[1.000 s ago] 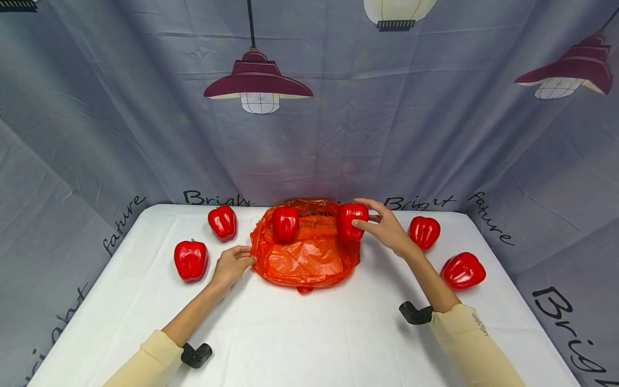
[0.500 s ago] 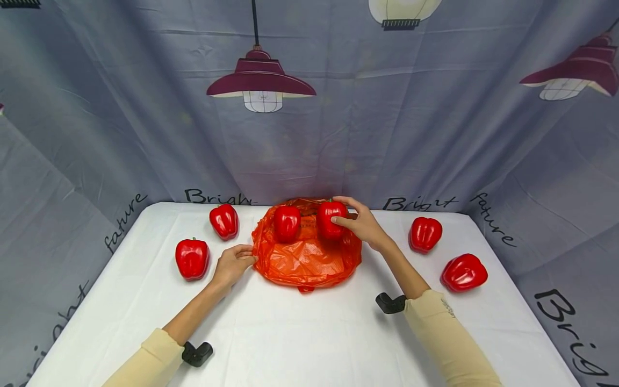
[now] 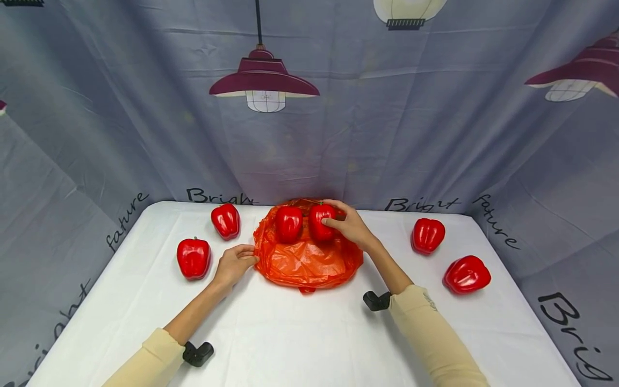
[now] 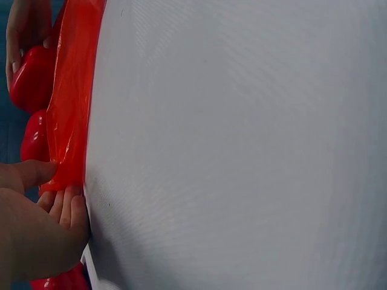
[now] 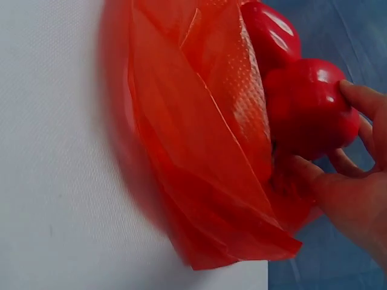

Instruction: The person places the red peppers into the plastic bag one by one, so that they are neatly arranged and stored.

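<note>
An orange plastic bag (image 3: pixel 309 266) lies on the white-covered table (image 3: pixel 300 344), its left edge pinched between the left hand's (image 3: pixel 235 264) thumb and fingers. At the bag's far part, the right hand (image 3: pixel 352 226) grips a red bell pepper (image 3: pixel 319 223) just beside a second pepper (image 3: pixel 289 224). Two peppers (image 3: pixel 194 259) sit left of the bag, another pair (image 3: pixel 467 275) to its right.

The bag (image 4: pixel 75 90) is pinched by the left hand (image 4: pixel 45 229); one pepper (image 4: pixel 34 78) is held by the right hand (image 4: pixel 27 27), beside a second pepper (image 4: pixel 35 139).
</note>
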A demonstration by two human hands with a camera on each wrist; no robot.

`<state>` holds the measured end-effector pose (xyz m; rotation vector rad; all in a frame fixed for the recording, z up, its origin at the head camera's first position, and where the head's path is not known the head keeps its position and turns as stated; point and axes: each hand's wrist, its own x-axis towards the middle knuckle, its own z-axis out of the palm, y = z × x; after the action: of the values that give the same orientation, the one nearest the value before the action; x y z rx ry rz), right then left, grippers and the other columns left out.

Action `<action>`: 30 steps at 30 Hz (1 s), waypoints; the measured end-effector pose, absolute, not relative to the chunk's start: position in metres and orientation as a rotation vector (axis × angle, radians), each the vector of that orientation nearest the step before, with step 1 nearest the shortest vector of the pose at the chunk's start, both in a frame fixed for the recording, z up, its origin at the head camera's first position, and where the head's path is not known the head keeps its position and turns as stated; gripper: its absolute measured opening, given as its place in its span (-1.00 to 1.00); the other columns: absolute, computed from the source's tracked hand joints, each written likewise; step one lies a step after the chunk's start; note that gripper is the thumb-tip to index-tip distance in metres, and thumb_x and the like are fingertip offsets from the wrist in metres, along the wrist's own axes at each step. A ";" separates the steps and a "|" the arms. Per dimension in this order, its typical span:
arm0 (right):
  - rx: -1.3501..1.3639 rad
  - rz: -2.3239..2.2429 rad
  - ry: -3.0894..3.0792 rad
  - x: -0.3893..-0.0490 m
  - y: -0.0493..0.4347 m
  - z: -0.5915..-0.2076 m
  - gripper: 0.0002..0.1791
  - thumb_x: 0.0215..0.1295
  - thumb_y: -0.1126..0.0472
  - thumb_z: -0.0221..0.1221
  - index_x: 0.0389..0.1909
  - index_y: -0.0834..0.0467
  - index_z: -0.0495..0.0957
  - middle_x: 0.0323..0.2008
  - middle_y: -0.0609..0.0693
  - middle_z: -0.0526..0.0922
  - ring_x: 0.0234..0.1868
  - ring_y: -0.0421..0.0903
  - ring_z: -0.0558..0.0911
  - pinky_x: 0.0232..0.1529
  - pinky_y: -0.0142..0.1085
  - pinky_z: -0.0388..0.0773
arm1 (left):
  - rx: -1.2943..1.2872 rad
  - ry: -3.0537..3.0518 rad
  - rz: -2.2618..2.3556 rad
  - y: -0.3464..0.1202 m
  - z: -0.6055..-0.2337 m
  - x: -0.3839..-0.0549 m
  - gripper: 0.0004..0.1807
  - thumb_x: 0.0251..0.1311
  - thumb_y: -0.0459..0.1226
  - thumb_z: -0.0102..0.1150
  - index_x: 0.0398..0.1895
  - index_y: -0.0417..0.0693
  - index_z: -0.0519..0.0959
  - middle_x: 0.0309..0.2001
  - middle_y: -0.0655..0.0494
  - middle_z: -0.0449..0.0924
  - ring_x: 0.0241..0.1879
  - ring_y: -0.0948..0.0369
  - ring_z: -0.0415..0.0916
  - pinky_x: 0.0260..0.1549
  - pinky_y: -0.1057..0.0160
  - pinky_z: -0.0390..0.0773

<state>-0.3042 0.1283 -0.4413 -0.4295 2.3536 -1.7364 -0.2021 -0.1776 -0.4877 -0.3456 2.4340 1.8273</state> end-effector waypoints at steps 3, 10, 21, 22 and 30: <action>-0.429 -1.744 2.357 -0.307 0.125 -0.443 -0.40 0.31 0.29 0.28 0.37 0.12 0.41 0.28 0.18 0.42 0.20 0.20 0.47 0.11 0.03 0.54 | -0.331 2.448 1.830 -0.177 -0.488 -0.202 -0.64 0.24 -0.41 0.24 0.10 -0.33 0.57 -0.05 -0.16 0.66 -0.07 0.08 0.58 -0.11 0.32 0.59; -0.411 -1.756 2.360 -0.311 0.118 -0.450 -0.40 0.33 0.35 0.25 0.38 0.17 0.38 0.29 0.20 0.41 0.21 0.19 0.47 0.15 0.05 0.51 | -0.328 2.462 1.824 -0.177 -0.487 -0.201 -0.65 0.23 -0.41 0.24 0.08 -0.32 0.59 -0.07 -0.14 0.67 -0.08 0.10 0.59 -0.16 0.37 0.57; -0.459 -1.760 2.370 -0.318 0.108 -0.458 -0.40 0.30 0.38 0.27 0.37 0.24 0.39 0.35 0.18 0.37 0.20 0.18 0.49 0.19 0.00 0.48 | -0.342 2.452 1.823 -0.178 -0.488 -0.203 -0.64 0.23 -0.41 0.24 0.10 -0.31 0.59 -0.05 -0.14 0.66 -0.06 0.09 0.57 -0.13 0.34 0.58; -0.459 -1.749 2.377 -0.318 0.108 -0.458 -0.39 0.31 0.38 0.27 0.37 0.24 0.38 0.36 0.17 0.36 0.20 0.17 0.48 0.20 0.00 0.47 | -0.344 2.453 1.820 -0.177 -0.488 -0.203 -0.64 0.23 -0.40 0.24 0.10 -0.30 0.59 -0.05 -0.13 0.66 -0.06 0.09 0.57 -0.13 0.34 0.58; -0.443 -1.757 2.342 -0.318 0.105 -0.459 -0.35 0.32 0.36 0.26 0.41 0.29 0.32 0.42 0.20 0.28 0.23 0.23 0.45 0.22 0.07 0.43 | -0.337 2.456 1.819 -0.178 -0.488 -0.203 -0.64 0.22 -0.41 0.26 0.09 -0.30 0.59 -0.06 -0.10 0.67 -0.07 0.10 0.58 -0.14 0.34 0.57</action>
<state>-0.3183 0.1047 -0.4591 -0.4428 2.3422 -1.7567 -0.2026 -0.1781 -0.4878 -0.3367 2.4558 1.8190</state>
